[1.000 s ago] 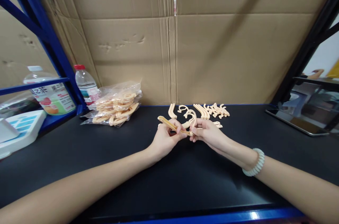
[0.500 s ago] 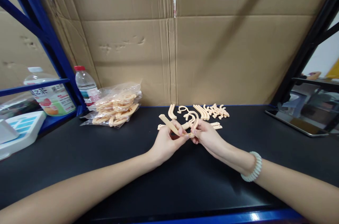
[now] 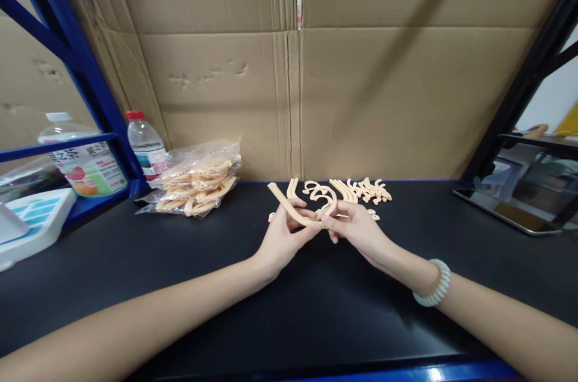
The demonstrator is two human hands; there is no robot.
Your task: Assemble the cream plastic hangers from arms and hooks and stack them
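My left hand (image 3: 284, 237) is closed on a curved beige hanger arm (image 3: 285, 201), thumb along its lower end, with the free end pointing up and left. Between the fingers of my right hand (image 3: 356, 228) is a beige hanger hook (image 3: 329, 194), its curve upward. The two pieces meet between my fingertips; whether they are joined is hidden. Behind my hands lie more curved hanger arms (image 3: 344, 191), another hook piece (image 3: 310, 185) and a heap of small beige pieces (image 3: 371, 191). Flat beige pieces show partly past my right fingers.
Clear plastic bags of beige hanger parts (image 3: 198, 183) lie on the black table (image 3: 289, 322) at left, beside a red-capped bottle (image 3: 145, 144). A tablet-like device (image 3: 506, 211) lies at right. Cardboard (image 3: 406, 87) walls the back. A larger bottle (image 3: 90, 165) stands left.
The hanger arm has turned in my left hand, so its curved side now shows. The hook has tilted slightly left in my right hand.
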